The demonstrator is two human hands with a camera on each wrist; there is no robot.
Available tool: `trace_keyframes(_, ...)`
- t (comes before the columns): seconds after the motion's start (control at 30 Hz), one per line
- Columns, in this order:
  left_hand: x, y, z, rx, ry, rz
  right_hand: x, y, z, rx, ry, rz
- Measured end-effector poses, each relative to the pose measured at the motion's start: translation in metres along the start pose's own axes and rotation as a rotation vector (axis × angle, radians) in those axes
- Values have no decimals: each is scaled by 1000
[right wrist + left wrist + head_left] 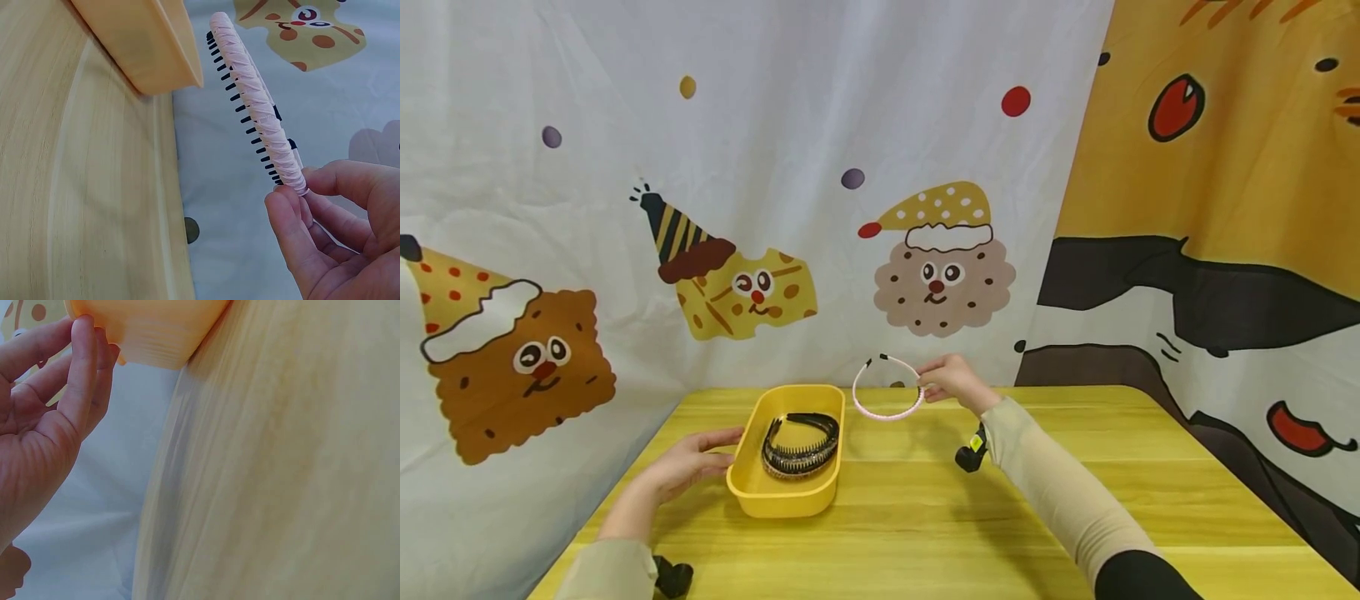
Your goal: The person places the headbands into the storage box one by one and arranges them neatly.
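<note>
A pink wrapped headband [888, 416] with black comb teeth and black tips hangs above the table, right of the basket. My right hand [953, 383] pinches its side between thumb and fingers; the right wrist view shows the grip at one end of the wrapped band [255, 100]. On the table stands a yellow plastic basket [787, 505]. Several dark toothed headbands [800, 454], some with glitter, lie nested inside it. My left hand [688, 464] is at the basket's left side, its fairly straight fingertips [82, 328] right at the rim in the left wrist view.
The yellow wood-grain table [910, 533] runs back to a white cartoon-print curtain [820, 125]. An orange and black printed section [1150, 208] hangs at the right. Each wrist wears a black device, one of them the right wrist camera [972, 452].
</note>
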State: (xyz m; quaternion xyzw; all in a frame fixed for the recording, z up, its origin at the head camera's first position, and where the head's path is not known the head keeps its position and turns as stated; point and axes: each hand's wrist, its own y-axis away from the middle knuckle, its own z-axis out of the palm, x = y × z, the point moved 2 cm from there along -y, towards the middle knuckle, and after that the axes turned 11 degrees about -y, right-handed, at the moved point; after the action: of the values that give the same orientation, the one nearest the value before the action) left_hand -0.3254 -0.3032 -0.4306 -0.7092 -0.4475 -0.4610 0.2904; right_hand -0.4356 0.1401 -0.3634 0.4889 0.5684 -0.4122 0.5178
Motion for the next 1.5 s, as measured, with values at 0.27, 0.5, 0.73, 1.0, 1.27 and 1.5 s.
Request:
trace_keyframes(0.27, -1, 1, 0, -4, 4, 0, 0, 1, 9, -10, 3, -2)
trace_keyframes(0.5, -1, 1, -1, -1, -6, -1, -3, -3, 17, -33, 1, -6)
trace_keyframes(0.73, -1, -1, 0, 1, -15, 2, -8, -2, 25, -49, -4, -31)
trace_keyframes(1.0, -2, -1, 2, -4, -8, -3, -9, -2, 33, -58, -3, -18)
trace_keyframes(1.27, -2, -1, 3, -1, -10, -3, -11, -4, 43, -83, -3, -15)
trace_keyframes(1.5, -3, 0, 0, 5, -3, -2, -17, -4, 53, -114, -2, -16)
